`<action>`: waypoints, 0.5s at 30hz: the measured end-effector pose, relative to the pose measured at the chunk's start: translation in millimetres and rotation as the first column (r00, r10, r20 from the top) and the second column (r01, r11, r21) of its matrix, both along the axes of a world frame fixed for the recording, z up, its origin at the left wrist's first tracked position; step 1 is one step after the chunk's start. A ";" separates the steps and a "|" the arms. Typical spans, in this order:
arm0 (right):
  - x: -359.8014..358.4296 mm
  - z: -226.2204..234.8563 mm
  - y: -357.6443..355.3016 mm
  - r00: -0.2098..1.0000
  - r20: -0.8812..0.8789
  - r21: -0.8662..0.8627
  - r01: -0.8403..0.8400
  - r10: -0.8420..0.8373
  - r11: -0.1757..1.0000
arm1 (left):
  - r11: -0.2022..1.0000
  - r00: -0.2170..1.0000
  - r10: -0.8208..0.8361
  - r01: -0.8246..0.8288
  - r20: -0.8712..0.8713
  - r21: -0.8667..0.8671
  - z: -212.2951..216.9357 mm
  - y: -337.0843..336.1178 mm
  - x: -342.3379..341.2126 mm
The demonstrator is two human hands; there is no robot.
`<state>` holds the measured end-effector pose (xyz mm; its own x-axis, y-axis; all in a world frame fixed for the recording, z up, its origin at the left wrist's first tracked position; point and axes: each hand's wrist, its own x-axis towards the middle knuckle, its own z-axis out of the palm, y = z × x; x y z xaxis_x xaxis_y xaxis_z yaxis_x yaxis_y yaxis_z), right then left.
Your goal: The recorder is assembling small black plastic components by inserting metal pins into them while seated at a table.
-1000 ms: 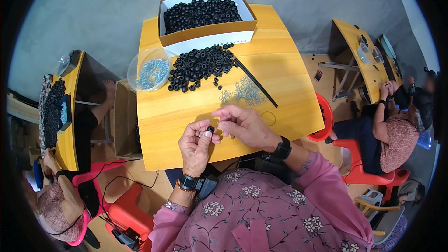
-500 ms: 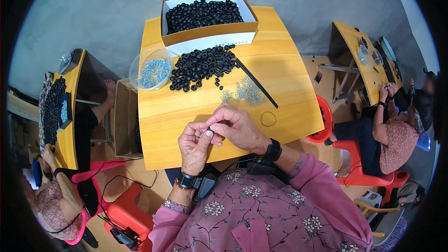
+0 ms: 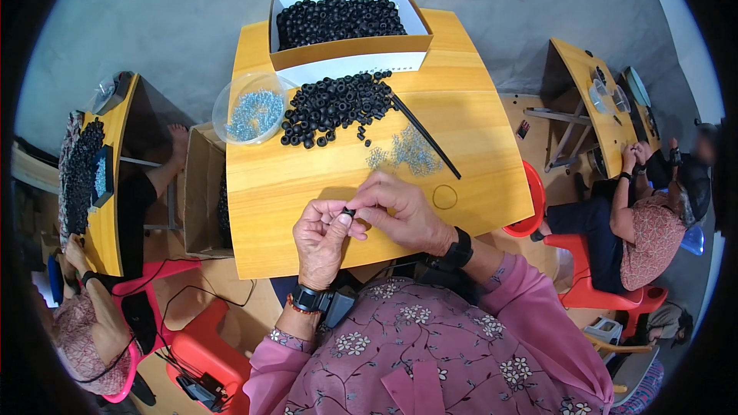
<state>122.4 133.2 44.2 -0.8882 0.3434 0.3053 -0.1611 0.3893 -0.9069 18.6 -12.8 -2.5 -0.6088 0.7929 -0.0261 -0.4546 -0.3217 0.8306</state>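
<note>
Over the near edge of the wooden table point(image 3: 477, 192), my left hand point(image 3: 320, 242) pinches a small black bead-like piece point(image 3: 348, 213) between thumb and fingers. My right hand point(image 3: 407, 217) meets it from the right, its thumb and forefinger closed at the top of that piece. Whatever may be between those right fingertips is too small to make out. Beyond my hands lies a heap of similar black pieces point(image 3: 334, 107), several with round holes. Small silvery metal bits point(image 3: 419, 152) are scattered to its right, beside a thin black rod point(image 3: 425, 135).
An open box point(image 3: 369, 55) full of black pieces stands at the back, and a clear round tub point(image 3: 222, 107) of silvery bits at the left edge. A thin ring point(image 3: 444, 197) lies near my right hand. A red basin point(image 3: 536, 201) is beside the table. People work at side tables.
My right hand has shifted slightly right, and more of the black piece shows between my fingers. My left hand keeps its grip. The whole view has tilted a little.
</note>
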 end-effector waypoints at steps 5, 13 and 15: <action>1.8 -4.3 3.8 0.997 0.041 0.110 -0.066 0.062 0.992 | 1.000 1.000 -0.003 0.003 -0.004 -0.013 0.0 -0.9 -0.1; -9.9 -4.3 30.8 0.994 -0.059 0.130 0.100 -0.093 0.986 | 1.000 1.000 0.016 -0.016 -0.015 -0.025 6.0 0.3 1.2; -19.0 -3.7 49.7 0.913 0.080 0.307 0.360 -0.400 0.881 | 0.999 1.000 0.009 -0.010 -0.024 -0.034 5.8 0.1 0.6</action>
